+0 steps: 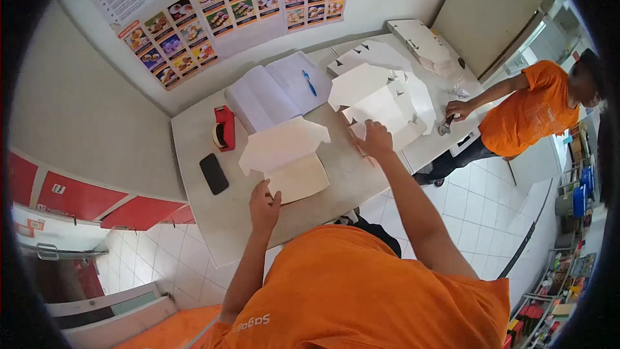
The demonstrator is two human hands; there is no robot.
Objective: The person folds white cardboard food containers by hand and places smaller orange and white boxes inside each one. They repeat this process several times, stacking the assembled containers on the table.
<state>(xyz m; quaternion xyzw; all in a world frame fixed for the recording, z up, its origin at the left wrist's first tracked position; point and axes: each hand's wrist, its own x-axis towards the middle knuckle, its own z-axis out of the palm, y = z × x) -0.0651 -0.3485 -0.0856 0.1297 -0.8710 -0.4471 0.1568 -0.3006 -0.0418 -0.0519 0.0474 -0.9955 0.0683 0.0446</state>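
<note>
In the head view, an unfolded white cardboard box [284,145] lies with its lid raised and its tan base towards me. My left hand [263,207] is at the near left corner of this box, thumb and fingers apart. To the right are several more white cardboard boxes [368,87], opened out and overlapping. My right hand [374,140] has its fingers bent over the near left edge of the closest one, gripping it. The underside of that grip is hidden.
A red tape dispenser [224,129], a black phone [214,174] and an open notebook [265,87] with a blue pen [310,83] lie on the table [197,145]. Flat boxes [423,45] are stacked at the far end. A co-worker [529,110] stands right, one hand holding a metallic object [445,126].
</note>
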